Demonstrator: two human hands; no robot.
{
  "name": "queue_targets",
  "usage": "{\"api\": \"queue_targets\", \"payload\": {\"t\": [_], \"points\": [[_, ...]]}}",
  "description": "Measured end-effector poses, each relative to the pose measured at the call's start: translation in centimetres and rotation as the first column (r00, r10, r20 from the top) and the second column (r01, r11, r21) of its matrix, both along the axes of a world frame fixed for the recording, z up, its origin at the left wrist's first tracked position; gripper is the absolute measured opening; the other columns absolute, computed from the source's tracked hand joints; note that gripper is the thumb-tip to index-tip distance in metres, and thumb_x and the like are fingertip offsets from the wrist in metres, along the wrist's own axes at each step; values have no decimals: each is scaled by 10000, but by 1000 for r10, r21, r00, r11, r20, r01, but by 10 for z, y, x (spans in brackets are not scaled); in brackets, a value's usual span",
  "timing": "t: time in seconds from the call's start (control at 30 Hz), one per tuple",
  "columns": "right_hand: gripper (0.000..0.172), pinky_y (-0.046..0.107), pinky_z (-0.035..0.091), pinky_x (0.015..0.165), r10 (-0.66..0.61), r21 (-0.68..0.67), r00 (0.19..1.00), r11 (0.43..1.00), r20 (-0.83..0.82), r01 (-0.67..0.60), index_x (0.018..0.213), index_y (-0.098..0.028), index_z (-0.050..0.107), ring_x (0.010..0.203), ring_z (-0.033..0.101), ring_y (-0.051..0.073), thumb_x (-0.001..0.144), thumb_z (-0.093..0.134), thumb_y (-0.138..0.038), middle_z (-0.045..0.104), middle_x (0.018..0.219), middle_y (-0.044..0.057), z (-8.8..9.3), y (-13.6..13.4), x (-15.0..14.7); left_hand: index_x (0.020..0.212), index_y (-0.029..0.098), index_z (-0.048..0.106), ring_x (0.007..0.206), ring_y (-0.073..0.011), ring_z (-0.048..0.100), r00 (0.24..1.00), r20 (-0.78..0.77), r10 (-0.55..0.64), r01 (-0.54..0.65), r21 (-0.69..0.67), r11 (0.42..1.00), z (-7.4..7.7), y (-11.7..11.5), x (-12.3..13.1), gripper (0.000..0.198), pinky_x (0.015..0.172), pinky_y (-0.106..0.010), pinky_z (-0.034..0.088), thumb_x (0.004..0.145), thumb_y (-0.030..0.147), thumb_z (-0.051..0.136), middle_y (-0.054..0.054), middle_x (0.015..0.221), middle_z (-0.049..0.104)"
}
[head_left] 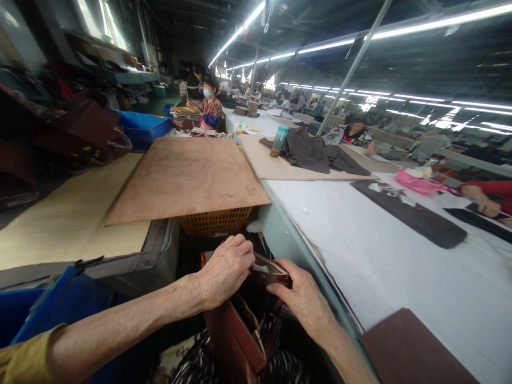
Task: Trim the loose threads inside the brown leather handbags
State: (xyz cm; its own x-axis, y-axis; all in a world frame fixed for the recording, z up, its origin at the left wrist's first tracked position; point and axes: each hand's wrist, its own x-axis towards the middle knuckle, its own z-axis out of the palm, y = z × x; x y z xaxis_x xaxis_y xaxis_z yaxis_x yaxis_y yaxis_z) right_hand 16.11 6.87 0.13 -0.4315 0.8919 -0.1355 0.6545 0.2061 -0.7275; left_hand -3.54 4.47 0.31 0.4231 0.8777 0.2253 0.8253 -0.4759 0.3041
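Note:
Low in the gap beside the white-topped table, my right hand [300,293] pinches the end of a brown leather-like piece [275,271], thumb below and fingers above. Its edge parts to show a pale inside. My left hand [228,272] is closed at the other end of this piece, its fingertips turned away from view. Below my hands, a larger brown leather-like panel [230,336] with a pale, loose-edged lining hangs over patterned black-and-white cloth [194,360]. Whether the panel and the held piece are joined, I cannot tell.
A wooden board [188,170] lies over a yellow basket [218,221] ahead. Right, the white table [384,266] bears a brown sheet [412,346] and a dark panel [412,216]. A blue bin [60,304] stands at left. Co-workers sit farther off.

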Motion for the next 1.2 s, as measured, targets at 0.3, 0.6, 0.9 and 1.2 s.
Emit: {"api": "queue_targets", "payload": {"t": [0.3, 0.6, 0.9, 1.2], "points": [[115, 254, 375, 667, -43, 20, 999, 999, 21, 42, 842, -216, 566, 756, 561, 178, 745, 536, -273, 636, 793, -12, 0, 5, -3, 823, 169, 493, 756, -175, 541, 988, 133, 79, -47, -231, 972, -4, -10, 0, 90, 684, -285, 422, 840, 152, 407, -36, 835, 589], [220, 266, 394, 721, -49, 16, 998, 999, 28, 49, 943, -218, 579, 833, 565, 188, 732, 563, -281, 642, 872, 2, -2, 8, -5, 1067, 228, 542, 1000, -181, 527, 936, 321, -146, 210, -177, 961, -6, 4, -3, 360, 883, -277, 376, 741, 76, 532, -20, 1075, 593], [199, 244, 388, 798, 59, 121, 991, 992, -117, -44, 947, -226, 606, 886, 530, 153, 762, 532, -224, 562, 998, 1, -1, 7, -3, 696, 158, 652, 500, -89, 370, 884, 466, 36, 260, -554, 791, -14, 14, -9, 174, 476, -208, 261, 742, 247, 510, 41, 542, 452], [198, 235, 378, 667, 148, 87, 971, 987, -190, -133, 725, -164, 637, 740, 510, 135, 823, 483, -242, 552, 805, 11, 4, 15, -9, 485, 157, 478, 429, -79, 271, 912, 310, 268, 4, -660, 751, -12, 23, -19, 300, 419, -228, 188, 710, 352, 505, 53, 442, 288]]}}
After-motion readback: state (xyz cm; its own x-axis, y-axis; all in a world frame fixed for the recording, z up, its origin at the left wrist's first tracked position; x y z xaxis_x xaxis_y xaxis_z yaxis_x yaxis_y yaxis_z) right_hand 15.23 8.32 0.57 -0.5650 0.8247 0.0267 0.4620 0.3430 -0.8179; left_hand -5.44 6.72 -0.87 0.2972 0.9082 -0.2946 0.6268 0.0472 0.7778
